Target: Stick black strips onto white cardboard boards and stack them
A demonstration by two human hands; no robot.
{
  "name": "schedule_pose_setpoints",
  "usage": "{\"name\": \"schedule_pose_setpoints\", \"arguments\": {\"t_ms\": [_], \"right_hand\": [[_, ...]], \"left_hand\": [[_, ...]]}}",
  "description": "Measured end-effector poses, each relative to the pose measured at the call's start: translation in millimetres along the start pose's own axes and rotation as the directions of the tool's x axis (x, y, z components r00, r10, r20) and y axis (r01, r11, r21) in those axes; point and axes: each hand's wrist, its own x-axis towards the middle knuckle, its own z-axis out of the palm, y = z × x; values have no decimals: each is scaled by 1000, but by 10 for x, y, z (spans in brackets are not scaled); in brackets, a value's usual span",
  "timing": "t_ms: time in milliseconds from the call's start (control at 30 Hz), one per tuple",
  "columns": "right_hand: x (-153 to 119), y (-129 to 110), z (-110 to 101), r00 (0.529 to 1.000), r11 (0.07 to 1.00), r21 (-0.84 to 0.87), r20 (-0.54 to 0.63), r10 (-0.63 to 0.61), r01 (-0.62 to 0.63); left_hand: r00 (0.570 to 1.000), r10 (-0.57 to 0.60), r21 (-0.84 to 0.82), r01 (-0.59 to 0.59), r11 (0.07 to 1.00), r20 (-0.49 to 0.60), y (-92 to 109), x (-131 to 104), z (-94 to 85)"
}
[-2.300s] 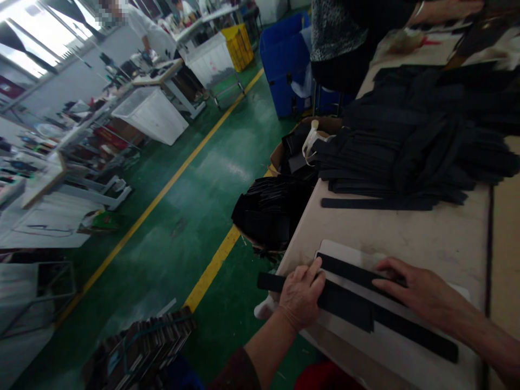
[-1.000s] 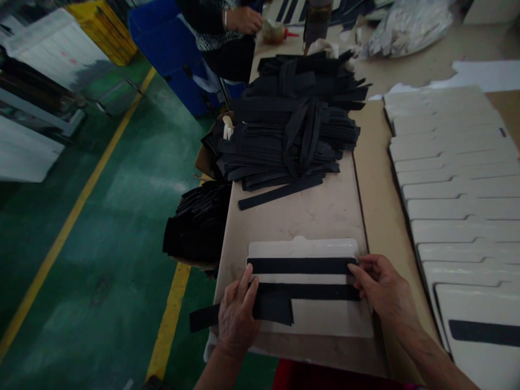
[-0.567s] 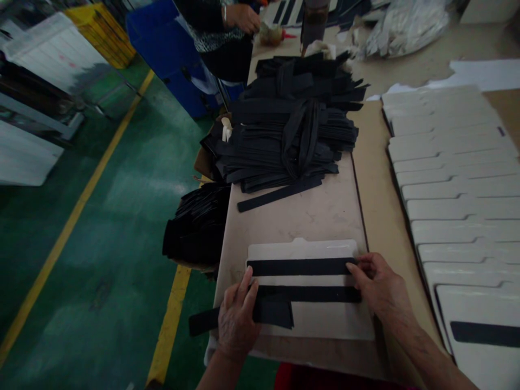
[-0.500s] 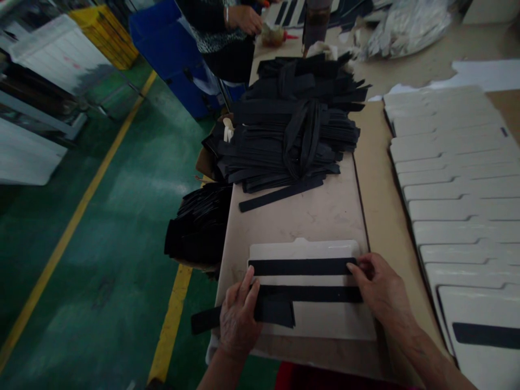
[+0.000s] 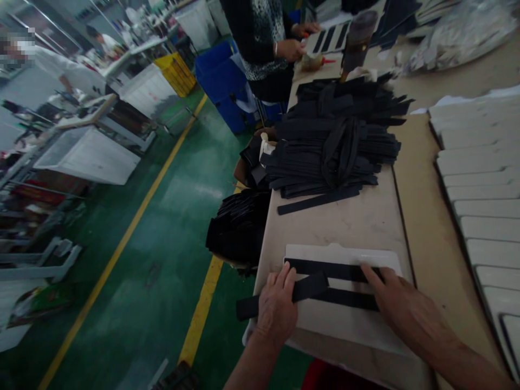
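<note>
Left grip: left hand (image 5: 278, 306) grasping loose black strip (image 5: 311, 286); fingertips at upper strip (image 5: 325, 268).
Right grip: right hand (image 5: 406, 303) unclenched, fingers on upper strip.
White panel (image 5: 345, 325): flat on counter (image 5: 333, 225), beneath upper strip and lower strip (image 5: 349, 298).
Strip pile (image 5: 333, 146): beyond panel.

On my feed, R hand (image 5: 400, 295) hides the R ends of the upper strip (image 5: 333, 268) & lower strip (image 5: 349, 298) on the board (image 5: 325, 319); some of its fingers I can't see. L hand (image 5: 277, 300) covers the mid of the held strips (image 5: 311, 287) by the table's (image 5: 337, 225) L edge, so no count. Pale panels (image 5: 491, 208) & table's R edge run out of frame; co-worker's (image 5: 262, 46) head cut off; bg bench (image 5: 97, 111) blurred.
</note>
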Motion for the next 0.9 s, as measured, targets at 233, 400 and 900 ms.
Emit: {"name": "schedule_pose_setpoints", "arguments": {"t_ms": [233,400,900], "right_hand": [[70,-218,50,981,952,-249,-21,-191,180],[5,-147,84,984,977,-136,-47,-170,162],[-810,108,414,967,896,423,-139,211,-135]], "left_hand": [[996,-35,144,22,989,86,130,68,67],[998,-29,124,22,992,55,112,75,92],[980,13,55,-2,998,-197,81,-376,361]]}}
